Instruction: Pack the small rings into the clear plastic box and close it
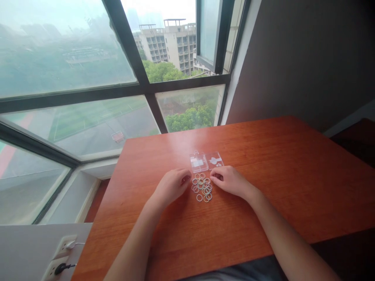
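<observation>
Left hand [175, 184] curled left of ring pile [202, 187], right hand [231, 180] curled right of it; whether anything is gripped cannot be told. Clear case [199, 170] laid open just beyond pile. Both borne by glossy reddish table [263, 156]. Well beyond pile, dark-framed window [187, 83]; far right, shaded wall [293, 58]; far left, sockets [65, 246].

It's an upper-floor room [293, 62]; windows [148, 88] overlook treetops [191, 118] and a sports field [84, 116].

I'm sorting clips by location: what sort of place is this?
Probably an upper-floor room, its exact use unclear: a wood-grained table stands by a large dark-framed window, which looks down on treetops and a lined green field.
</observation>
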Tool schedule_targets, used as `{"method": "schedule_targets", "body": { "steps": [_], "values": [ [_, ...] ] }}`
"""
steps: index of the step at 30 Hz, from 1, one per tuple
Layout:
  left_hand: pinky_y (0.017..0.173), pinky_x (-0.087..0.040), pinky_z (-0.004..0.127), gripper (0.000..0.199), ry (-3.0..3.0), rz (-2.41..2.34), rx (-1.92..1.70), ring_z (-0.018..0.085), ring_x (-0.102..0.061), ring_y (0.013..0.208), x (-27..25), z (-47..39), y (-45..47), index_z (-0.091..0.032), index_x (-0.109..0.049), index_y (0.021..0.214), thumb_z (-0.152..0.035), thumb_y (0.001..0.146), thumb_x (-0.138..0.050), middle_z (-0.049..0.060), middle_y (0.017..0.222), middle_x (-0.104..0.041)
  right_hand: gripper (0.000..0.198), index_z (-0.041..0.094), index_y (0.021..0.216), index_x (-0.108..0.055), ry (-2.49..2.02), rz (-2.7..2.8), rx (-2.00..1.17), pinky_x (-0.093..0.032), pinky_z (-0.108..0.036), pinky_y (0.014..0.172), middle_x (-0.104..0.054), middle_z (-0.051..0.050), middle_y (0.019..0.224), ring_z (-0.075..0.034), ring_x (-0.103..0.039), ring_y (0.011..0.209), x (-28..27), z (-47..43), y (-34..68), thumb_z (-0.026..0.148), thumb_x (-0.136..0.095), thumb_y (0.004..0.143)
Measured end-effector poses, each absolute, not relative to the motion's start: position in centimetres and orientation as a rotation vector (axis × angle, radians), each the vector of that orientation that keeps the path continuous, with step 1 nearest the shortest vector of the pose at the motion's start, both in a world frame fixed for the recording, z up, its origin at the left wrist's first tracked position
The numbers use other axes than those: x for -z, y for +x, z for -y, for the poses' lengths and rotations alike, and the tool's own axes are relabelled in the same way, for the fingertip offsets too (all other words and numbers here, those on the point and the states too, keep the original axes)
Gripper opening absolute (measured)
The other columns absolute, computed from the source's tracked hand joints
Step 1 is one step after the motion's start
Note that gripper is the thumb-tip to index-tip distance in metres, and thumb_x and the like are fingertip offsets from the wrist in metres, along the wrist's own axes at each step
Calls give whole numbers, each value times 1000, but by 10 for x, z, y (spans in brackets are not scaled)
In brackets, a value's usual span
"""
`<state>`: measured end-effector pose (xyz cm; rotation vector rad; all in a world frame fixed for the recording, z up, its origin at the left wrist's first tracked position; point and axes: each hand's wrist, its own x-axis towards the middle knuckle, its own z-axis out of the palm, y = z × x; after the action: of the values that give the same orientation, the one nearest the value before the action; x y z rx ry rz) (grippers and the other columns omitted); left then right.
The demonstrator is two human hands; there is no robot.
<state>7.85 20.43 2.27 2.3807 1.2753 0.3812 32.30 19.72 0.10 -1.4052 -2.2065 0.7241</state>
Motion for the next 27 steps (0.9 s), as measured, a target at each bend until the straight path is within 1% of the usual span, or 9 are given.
{"method": "schedule_targets", "body": {
  "steps": [4,8,11,17,22,27],
  "values": [
    [68,-41,22,14,2351,-1240,-414,14,-58,73,-15,-205,75,-19,-63,83,-14,85,-50,2,80,-67,13,20,73,-66,-1387,2235,-741,-36,-22,59,-63,2,67,-11,-52,60,-5,-195,322,20,-57,83],
    [68,-41,22,12,2354,-1229,-409,14,-58,73,-15,-204,75,-19,-63,84,-16,86,-51,2,80,-66,11,20,75,-67,-1379,2254,-792,-34,-22,57,-60,3,64,-10,-50,58,-8,-193,320,20,-59,82],
    [66,-40,22,12,2376,-1226,-387,14,-56,72,-17,-203,76,-20,-62,86,-17,86,-51,2,79,-65,10,21,75,-67,-1434,2269,-753,-33,-22,56,-60,3,63,-11,-50,58,-11,-192,320,24,-61,83],
    [60,-34,23,11,2449,-1238,-342,13,-52,66,-19,-200,78,-20,-60,82,-15,84,-50,1,76,-61,7,23,82,-68,-1326,2354,-810,-33,-21,56,-61,4,64,-10,-51,57,-16,-187,320,22,-61,81],
    [58,-31,22,13,2479,-1228,-319,12,-49,63,-18,-200,76,-20,-57,75,-14,84,-49,0,74,-60,12,24,83,-69,-1258,2470,-842,-31,-20,57,-62,5,66,-9,-50,59,-20,-184,319,17,-61,78],
    [57,-30,22,13,2464,-1238,-295,12,-48,62,-19,-200,74,-20,-57,74,-16,84,-50,0,73,-59,8,24,84,-69,-1246,2506,-833,-30,-20,57,-64,5,69,-10,-51,61,-20,-185,318,22,-64,77]
  ]
}}
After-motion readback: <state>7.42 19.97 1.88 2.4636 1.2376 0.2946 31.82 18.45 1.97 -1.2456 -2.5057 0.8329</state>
